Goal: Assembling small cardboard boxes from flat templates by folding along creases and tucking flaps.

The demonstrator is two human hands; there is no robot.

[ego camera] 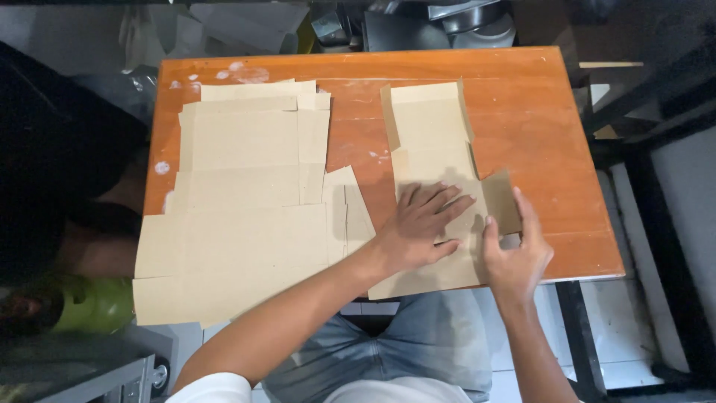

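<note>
Now both hands fold cardboard blank (435, 160) nr table (567, 149) edge.

Left hand (419, 224) flat on cardboard blank (436, 157), right hand (518, 254) lifting its side flap, stack (246, 216) beside on table (552, 127).

Cardboard stack (246, 201) left — single blank (432, 142) right.

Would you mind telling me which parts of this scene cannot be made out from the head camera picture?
- Head view: the middle of the single cardboard blank lies under the left hand.
- Head view: the right hand hides the fold line of the side flap it lifts.
- Head view: how many sheets the cardboard stack holds; only the top shows.
- Head view: items beyond the orange table are cut off by the top edge.
</note>
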